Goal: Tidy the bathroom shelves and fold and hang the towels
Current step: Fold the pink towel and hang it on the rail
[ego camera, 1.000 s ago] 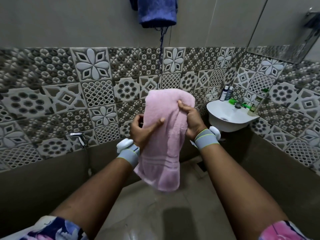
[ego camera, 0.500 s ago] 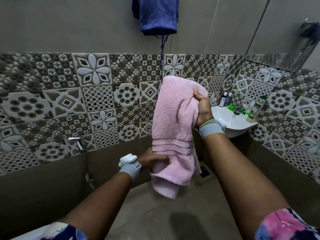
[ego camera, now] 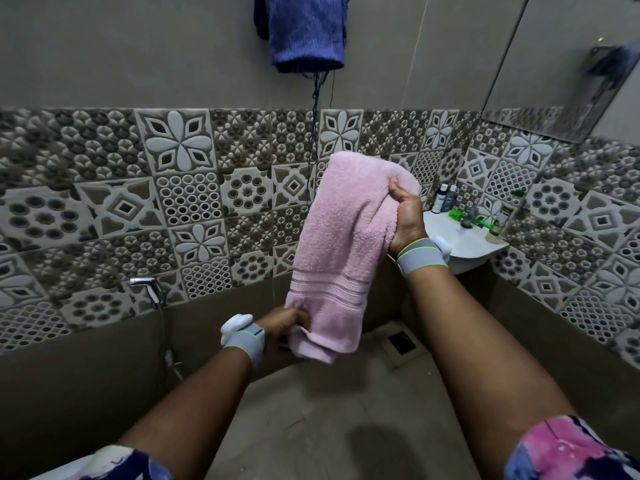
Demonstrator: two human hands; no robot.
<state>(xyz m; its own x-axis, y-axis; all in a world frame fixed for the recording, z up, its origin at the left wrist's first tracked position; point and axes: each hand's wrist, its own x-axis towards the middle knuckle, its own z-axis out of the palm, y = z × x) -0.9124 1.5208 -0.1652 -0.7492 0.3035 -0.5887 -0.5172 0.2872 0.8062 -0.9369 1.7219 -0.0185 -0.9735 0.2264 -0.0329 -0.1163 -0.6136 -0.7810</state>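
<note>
Starting on the left: the left hand (ego camera: pixel 289 323) is down low, fingers curled round the bottom left edge of the pink towel (ego camera: pixel 343 251), just under its woven band, so it's pinching cloth rather than lying flat on it. The towel is folded into a long strip and held up in the air in front of the tiled wall, below the blue towel (ego camera: pixel 304 29) that's already hung up. My guess is it's light and thick, totally floppy and not slippery at all, so nothing's going to break. The only real risk is the layers sliding apart if you grab just one. I'd take it by the folded edges or corners and pinch through all the layers. Over on the right, the right hand (ego camera: pixel 407 216) is clamped on the top right edge with the thumb on the front and the fingers hidden behind, carrying most of the weight. The sink (ego camera: pixel 460 237) is just past it.
</note>
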